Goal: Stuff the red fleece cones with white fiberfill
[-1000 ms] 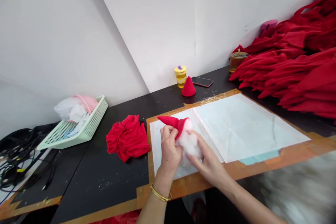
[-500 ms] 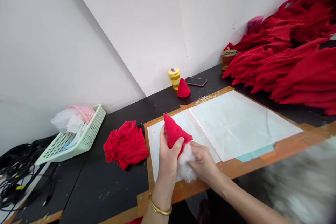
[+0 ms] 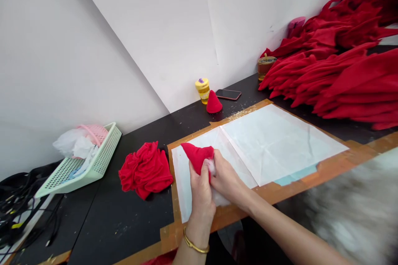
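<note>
A red cloth cone [image 3: 197, 155] is gripped in my left hand [image 3: 200, 192], its tip pointing up and to the left. White stuffing [image 3: 212, 167] shows at the cone's open end. My right hand [image 3: 228, 180] is closed on the stuffing and presses against that end; its fingertips are partly hidden. Both hands are above the white sheet [image 3: 273, 145]. Behind them a finished-looking red cone [image 3: 214, 102] stands upright on the dark table. Left of the sheet lies a bunched red cloth pile [image 3: 146, 169].
Red cloth pieces [image 3: 338, 78] are heaped at the right. Beside the upright cone are a yellow-lidded cup [image 3: 202, 91] and a phone [image 3: 228, 94]. A glass jar [image 3: 266, 67] stands near the heap. A pale green basket [image 3: 102, 157] and black cables [image 3: 27, 215] lie left; loose stuffing [image 3: 357, 198] lies front right.
The cone has tipped further left in my left hand. My right hand has moved up against its open end, and less stuffing now hangs out. The view has shifted slightly.
</note>
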`<state>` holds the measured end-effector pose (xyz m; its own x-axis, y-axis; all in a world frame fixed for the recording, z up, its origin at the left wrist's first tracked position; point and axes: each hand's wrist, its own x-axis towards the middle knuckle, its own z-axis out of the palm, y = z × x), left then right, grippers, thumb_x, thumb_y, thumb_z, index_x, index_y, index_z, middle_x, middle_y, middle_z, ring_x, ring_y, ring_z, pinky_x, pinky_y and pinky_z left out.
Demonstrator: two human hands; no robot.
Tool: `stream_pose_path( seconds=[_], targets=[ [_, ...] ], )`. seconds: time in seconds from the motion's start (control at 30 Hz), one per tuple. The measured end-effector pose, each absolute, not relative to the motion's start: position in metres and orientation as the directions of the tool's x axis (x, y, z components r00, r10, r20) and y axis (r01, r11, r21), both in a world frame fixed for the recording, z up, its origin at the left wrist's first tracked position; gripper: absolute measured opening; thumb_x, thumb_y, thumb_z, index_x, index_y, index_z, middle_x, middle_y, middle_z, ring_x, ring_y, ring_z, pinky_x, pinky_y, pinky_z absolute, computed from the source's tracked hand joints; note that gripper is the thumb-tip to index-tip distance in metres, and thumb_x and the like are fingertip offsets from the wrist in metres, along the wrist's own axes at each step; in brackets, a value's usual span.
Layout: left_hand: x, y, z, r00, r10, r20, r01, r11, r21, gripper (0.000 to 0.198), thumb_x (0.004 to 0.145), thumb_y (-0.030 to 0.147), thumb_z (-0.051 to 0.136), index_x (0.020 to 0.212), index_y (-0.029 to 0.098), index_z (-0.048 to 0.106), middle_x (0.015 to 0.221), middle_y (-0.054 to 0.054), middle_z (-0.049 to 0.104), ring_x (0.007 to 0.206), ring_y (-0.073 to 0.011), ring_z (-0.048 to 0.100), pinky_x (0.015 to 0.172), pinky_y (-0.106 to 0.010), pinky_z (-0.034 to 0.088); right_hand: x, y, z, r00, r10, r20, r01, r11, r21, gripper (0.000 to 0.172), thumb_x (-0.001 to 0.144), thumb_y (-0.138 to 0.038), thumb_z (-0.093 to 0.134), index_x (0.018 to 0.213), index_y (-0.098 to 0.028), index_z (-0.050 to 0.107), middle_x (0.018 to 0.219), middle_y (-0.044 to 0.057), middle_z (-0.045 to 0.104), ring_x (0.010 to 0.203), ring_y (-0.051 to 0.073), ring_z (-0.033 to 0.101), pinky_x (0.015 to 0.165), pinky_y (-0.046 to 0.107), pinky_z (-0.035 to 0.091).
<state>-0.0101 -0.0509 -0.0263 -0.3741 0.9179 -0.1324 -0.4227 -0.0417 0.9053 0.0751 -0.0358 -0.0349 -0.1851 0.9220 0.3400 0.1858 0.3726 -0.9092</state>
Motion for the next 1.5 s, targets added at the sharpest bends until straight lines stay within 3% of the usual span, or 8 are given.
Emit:
stream_pose_path(
  seconds=[0.13, 0.47, 0.63, 0.77, 0.93, 1.17, 1.3, 1.5],
  targets=[
    [-0.019, -0.049, -0.020, -0.414, 0.894, -0.175, -0.498, -0.062, 0.865, 0.049, 0.079, 0.049, 0.079, 0.115, 0.019, 0.067, 0.111, -0.010, 0.075, 0.101, -0.0278, 0.073, 0.089, -0.037, 0.056, 0.086, -0.056, -0.046, -0.148, 0.866, 0.478, 0.017, 0.485, -0.874, 0.049, 0.089, -0.012, 0.054, 0.135, -0.024, 0.045, 0.146, 0.015, 0.050, 0.125, 0.023, 0.059, 0.085, 0.031, 0.057],
    [-0.009, -0.065, -0.018, -0.384, 0.923, 0.014, -0.255, -0.121, 0.959, 0.066, 0.078, 0.040, 0.081, 0.136, 0.021, 0.054, 0.124, -0.010, 0.070, 0.115, -0.0257, 0.067, 0.102, -0.037, 0.050, 0.087, -0.045, -0.049, -0.147, 0.778, 0.610, -0.040, 0.612, -0.790, 0.027, 0.091, -0.011, 0.050, 0.081, -0.023, 0.072, 0.083, 0.004, 0.070, 0.078, 0.020, 0.067, 0.070, 0.031, 0.054],
    [-0.022, -0.069, -0.015, -0.315, 0.949, -0.018, -0.191, -0.044, 0.981, 0.069, 0.078, 0.036, 0.082, 0.138, 0.023, 0.052, 0.122, -0.009, 0.070, 0.108, -0.0243, 0.069, 0.096, -0.036, 0.054, 0.100, -0.059, -0.031, -0.588, 0.787, 0.184, -0.548, -0.221, -0.807, 0.042, 0.089, -0.045, 0.067, 0.126, -0.027, 0.067, 0.115, 0.007, 0.073, 0.106, 0.026, 0.069, 0.092, 0.039, 0.055],
    [-0.020, -0.073, -0.033, -0.248, 0.969, 0.012, -0.127, -0.045, 0.991, 0.070, 0.079, 0.037, 0.080, 0.140, 0.023, 0.049, 0.127, -0.012, 0.068, 0.115, -0.0284, 0.067, 0.105, -0.045, 0.049, 0.087, -0.057, -0.024, -0.462, 0.878, -0.125, -0.624, -0.422, -0.657, 0.036, 0.086, -0.054, 0.070, 0.097, -0.020, 0.074, 0.090, 0.008, 0.076, 0.081, 0.023, 0.069, 0.081, 0.034, 0.055],
    [-0.030, -0.075, -0.036, -0.090, 0.987, 0.135, -0.244, -0.153, 0.958, 0.066, 0.076, 0.040, 0.080, 0.136, 0.021, 0.059, 0.142, -0.013, 0.060, 0.137, -0.0345, 0.050, 0.117, -0.047, 0.036, 0.080, -0.043, -0.029, -0.097, 0.988, 0.116, -0.265, 0.087, -0.960, 0.020, 0.090, -0.041, 0.067, 0.090, -0.021, 0.068, 0.082, 0.002, 0.068, 0.074, 0.019, 0.061, 0.070, 0.029, 0.049],
    [-0.044, -0.047, -0.021, -0.361, 0.908, -0.213, -0.603, -0.054, 0.796, 0.053, 0.077, 0.039, 0.081, 0.125, 0.021, 0.066, 0.119, -0.009, 0.074, 0.108, -0.0249, 0.069, 0.096, -0.035, 0.053, 0.078, -0.037, -0.055, -0.329, 0.776, 0.538, 0.240, 0.620, -0.747, 0.015, 0.092, -0.015, 0.052, 0.099, -0.022, 0.063, 0.087, 0.007, 0.067, 0.087, 0.025, 0.060, 0.072, 0.035, 0.052],
    [-0.042, -0.042, -0.027, -0.241, 0.918, -0.314, -0.643, 0.091, 0.760, 0.040, 0.077, 0.040, 0.080, 0.106, 0.013, 0.072, 0.092, -0.009, 0.077, 0.088, -0.0238, 0.074, 0.085, -0.033, 0.057, 0.087, -0.033, -0.045, -0.498, 0.767, 0.404, 0.070, 0.500, -0.863, 0.027, 0.094, -0.028, 0.058, 0.120, -0.021, 0.059, 0.112, 0.009, 0.068, 0.095, 0.023, 0.064, 0.082, 0.036, 0.054],
    [-0.027, -0.053, -0.033, -0.042, 0.955, -0.294, -0.523, 0.229, 0.821, 0.045, 0.070, 0.048, 0.085, 0.097, 0.015, 0.071, 0.096, -0.011, 0.076, 0.086, -0.0291, 0.074, 0.058, -0.029, 0.055, 0.088, -0.028, -0.029, -0.707, 0.706, 0.040, -0.190, -0.135, -0.972, 0.034, 0.092, -0.056, 0.058, 0.094, -0.022, 0.057, 0.048, -0.011, 0.042, 0.039, 0.010, 0.038, 0.038, 0.020, 0.030]
  ],
)
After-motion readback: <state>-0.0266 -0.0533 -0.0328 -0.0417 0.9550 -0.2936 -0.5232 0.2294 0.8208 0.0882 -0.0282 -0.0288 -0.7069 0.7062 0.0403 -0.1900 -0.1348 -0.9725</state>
